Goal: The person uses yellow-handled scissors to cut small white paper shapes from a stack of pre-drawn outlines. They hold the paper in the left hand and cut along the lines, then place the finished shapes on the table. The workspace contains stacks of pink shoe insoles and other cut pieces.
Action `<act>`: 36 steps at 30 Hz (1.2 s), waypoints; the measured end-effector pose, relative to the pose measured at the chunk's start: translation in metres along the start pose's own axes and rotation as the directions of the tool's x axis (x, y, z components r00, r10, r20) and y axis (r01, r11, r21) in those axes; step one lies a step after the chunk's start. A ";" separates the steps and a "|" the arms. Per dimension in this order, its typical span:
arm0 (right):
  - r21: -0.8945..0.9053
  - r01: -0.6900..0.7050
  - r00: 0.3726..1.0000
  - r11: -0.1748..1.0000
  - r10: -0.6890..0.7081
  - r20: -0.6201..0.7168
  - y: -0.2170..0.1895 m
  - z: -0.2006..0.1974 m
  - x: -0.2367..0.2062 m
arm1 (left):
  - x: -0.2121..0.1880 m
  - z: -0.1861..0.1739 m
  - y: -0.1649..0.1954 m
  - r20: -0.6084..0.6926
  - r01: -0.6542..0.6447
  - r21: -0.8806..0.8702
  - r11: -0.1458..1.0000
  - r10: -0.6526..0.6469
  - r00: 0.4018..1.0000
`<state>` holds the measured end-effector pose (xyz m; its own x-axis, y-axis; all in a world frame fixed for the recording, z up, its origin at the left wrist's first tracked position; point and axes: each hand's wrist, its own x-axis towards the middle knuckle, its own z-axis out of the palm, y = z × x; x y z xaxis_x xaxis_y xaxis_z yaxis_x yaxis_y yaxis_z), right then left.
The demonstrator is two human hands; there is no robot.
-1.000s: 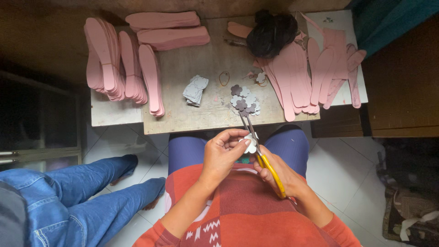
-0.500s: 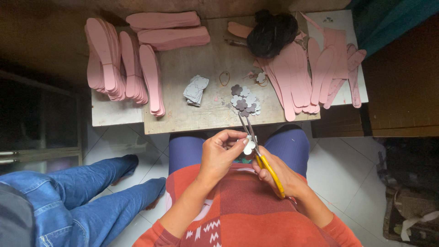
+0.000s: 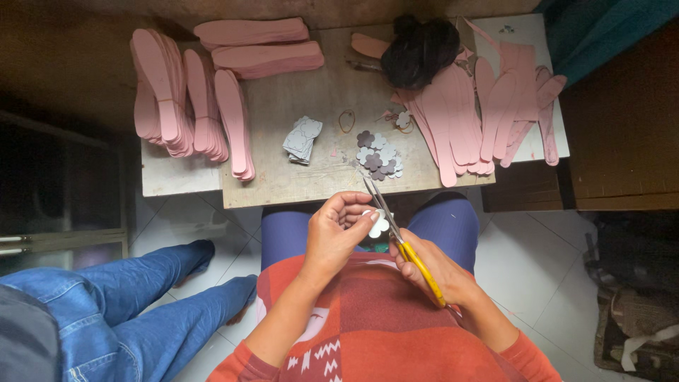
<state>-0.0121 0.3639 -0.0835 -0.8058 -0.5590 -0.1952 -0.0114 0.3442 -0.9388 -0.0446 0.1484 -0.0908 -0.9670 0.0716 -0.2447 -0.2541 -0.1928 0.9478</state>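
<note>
Yellow-handled scissors sit clamped in the right hand; the left hand pinches a pale flower-shaped cutout over the lap. Pink insoles cover the wooden tabletop above white floor tiles.

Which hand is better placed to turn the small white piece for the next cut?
The left hand. Its fingers already pinch the white flower-shaped piece, so it can probably rotate it. The right hand is occupied gripping the yellow-handled scissors, whose blades are at the piece.
</note>
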 end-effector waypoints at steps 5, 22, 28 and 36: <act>0.078 -0.041 0.999 0.996 0.040 0.013 -0.008 -0.004 -0.005 | -0.002 0.007 0.018 0.018 0.009 -0.029 1.000 -0.009 1.000; 0.054 -0.011 1.000 0.999 0.010 0.020 -0.069 -0.028 -0.013 | -0.011 0.018 0.081 0.012 0.055 -0.083 0.995 -0.054 0.998; 0.126 -0.198 0.979 0.972 0.202 -0.023 -0.063 -0.028 -0.019 | -0.008 0.015 0.071 -0.050 0.018 -0.073 0.997 -0.022 0.999; 0.249 -0.406 0.885 0.879 0.446 -0.132 -0.064 -0.014 -0.026 | 0.003 0.006 0.057 -0.152 -0.175 -0.295 0.939 0.135 0.979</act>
<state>0.0013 0.3673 -0.0144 -0.7967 -0.2419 -0.5538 0.4644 0.3415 -0.8172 -0.0618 0.1432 -0.0363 -0.9842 -0.1047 -0.1428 -0.0753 -0.4825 0.8726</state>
